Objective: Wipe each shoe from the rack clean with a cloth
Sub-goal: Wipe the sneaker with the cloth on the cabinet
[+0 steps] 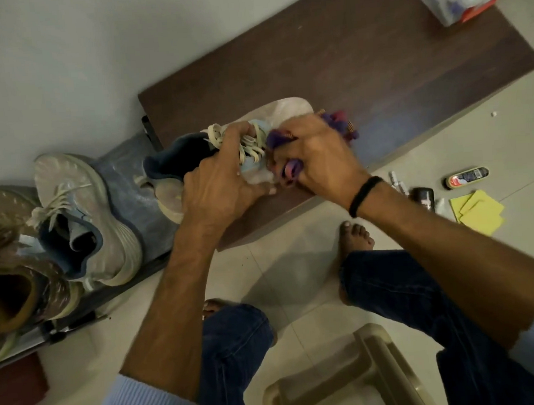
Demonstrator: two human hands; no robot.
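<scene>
Head view: in the middle of the frame the left hand (223, 180) curls tightly around the pale shoe (284, 111), fingers hooked in at the laces, holding it over the brown bench (376, 68). The right hand (316, 154), a black band on its wrist, clenches a purple cloth (337, 123) against the shoe's front. At left, another shoe (80, 215) sits on the rack (125, 180).
</scene>
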